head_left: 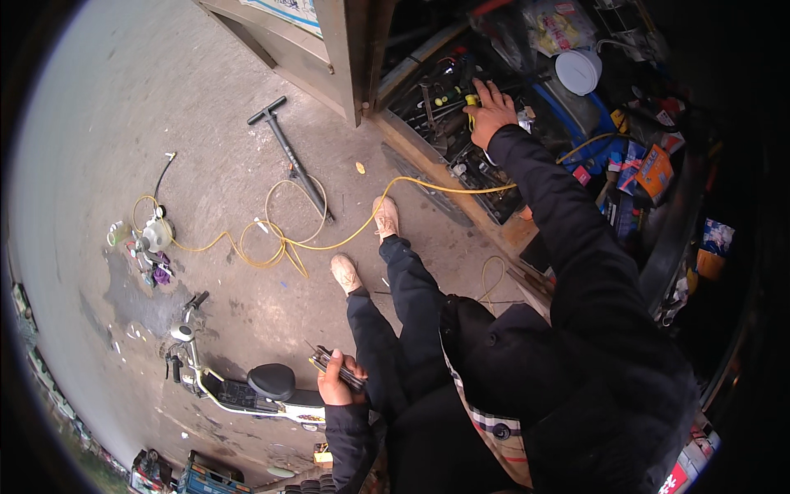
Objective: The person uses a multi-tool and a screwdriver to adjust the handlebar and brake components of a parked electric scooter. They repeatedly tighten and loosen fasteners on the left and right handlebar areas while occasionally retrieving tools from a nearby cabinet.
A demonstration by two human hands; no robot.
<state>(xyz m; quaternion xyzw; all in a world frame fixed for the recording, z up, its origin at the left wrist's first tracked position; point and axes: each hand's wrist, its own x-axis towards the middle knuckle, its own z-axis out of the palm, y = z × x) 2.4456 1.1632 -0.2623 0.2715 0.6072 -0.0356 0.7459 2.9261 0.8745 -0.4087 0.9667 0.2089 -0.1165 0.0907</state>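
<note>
My right hand (494, 111) reaches into a cabinet's cluttered tool tray (392, 123), its fingers gripping a small yellow-handled tool (471, 102). Wrenches (429, 107) and other hand tools lie around it. A white round container (578, 71) is just right of that hand, beside blue and black items. My left hand (337, 377) is low in the view, closed on several slim metal tools (321, 361), whose exact kind I cannot make out.
An open metal door (336, 58) stands left of the tray. On the ground are a floor pump (292, 156), a looping yellow hose (378, 196) and a small device (155, 234) with fittings. A white scooter (255, 380) stands at lower left, other vehicles (206, 477) beyond.
</note>
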